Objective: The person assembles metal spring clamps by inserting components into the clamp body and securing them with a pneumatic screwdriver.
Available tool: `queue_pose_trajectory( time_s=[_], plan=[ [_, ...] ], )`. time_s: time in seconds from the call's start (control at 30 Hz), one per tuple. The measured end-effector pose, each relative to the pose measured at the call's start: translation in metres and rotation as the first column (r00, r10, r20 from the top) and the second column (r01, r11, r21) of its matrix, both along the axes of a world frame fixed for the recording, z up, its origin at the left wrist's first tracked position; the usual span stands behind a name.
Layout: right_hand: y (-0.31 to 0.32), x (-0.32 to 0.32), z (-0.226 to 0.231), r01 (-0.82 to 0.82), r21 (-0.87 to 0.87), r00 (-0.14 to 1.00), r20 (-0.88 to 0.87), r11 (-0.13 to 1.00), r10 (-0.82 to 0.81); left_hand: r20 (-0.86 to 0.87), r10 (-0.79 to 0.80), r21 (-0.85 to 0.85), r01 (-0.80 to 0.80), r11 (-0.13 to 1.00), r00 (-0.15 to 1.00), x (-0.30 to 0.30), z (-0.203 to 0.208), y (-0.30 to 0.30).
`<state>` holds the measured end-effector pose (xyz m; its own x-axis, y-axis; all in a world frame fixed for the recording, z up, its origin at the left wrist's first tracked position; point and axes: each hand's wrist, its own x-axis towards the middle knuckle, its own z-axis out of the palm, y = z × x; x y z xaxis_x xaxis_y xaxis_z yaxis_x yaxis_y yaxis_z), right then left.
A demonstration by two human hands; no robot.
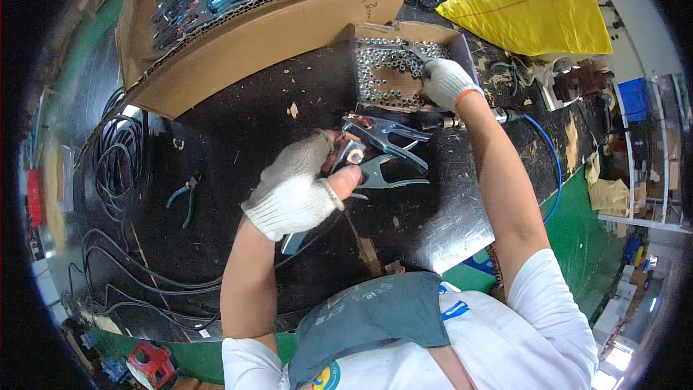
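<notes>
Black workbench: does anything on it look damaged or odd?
Yes: the black workbench looks worn. A pale, ragged patch shows below the metal clamps in the picture, another near the bench's right edge, both breaking up the dark surface.

Pliers, blue-handled (192, 184): one pair, handles spread, lying on the black worktop (224, 227), left side. Woven sack, yellow (534, 7): red lines across it, upper right. Hand tool, green-handled (515, 79): near the sack, exact type unclear. Blue bin (633, 100): far right, at a white-framed rack (626, 146). Openwork red plastic article (151, 365): lower left, beside green flooring (196, 361); kind unclear.
</notes>
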<state>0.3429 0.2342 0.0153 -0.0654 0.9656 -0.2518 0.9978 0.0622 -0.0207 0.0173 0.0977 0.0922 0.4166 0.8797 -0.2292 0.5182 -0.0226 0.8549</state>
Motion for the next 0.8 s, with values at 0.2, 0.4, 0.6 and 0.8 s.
queue_pose_trajectory(
  time_s=[0.2,0.4,0.6,0.8],
  plan=[
    [-0.008,0.009,0.004,0.027,-0.03,0.987,-0.157,0.999,-0.032,-0.092,-0.045,0.028,0.048,0.998,0.995,0.006,-0.001,-0.005],
    [-0.046,-0.019,0.048,0.18,0.099,0.854,-0.51,0.979,-0.106,-0.07,-0.07,-0.041,0.068,0.997,0.995,0.01,0.013,0.0],
    [-0.157,-0.092,0.094,0.035,-0.269,0.06,-0.961,0.962,-0.271,-0.024,-0.011,0.083,0.013,0.996,1.0,0.012,0.003,-0.007],
    [-0.174,-0.111,0.084,0.11,-0.178,0.033,-0.983,0.978,-0.182,-0.061,-0.059,0.111,0.066,0.992,0.996,0.011,0.01,-0.011]
  ],
)
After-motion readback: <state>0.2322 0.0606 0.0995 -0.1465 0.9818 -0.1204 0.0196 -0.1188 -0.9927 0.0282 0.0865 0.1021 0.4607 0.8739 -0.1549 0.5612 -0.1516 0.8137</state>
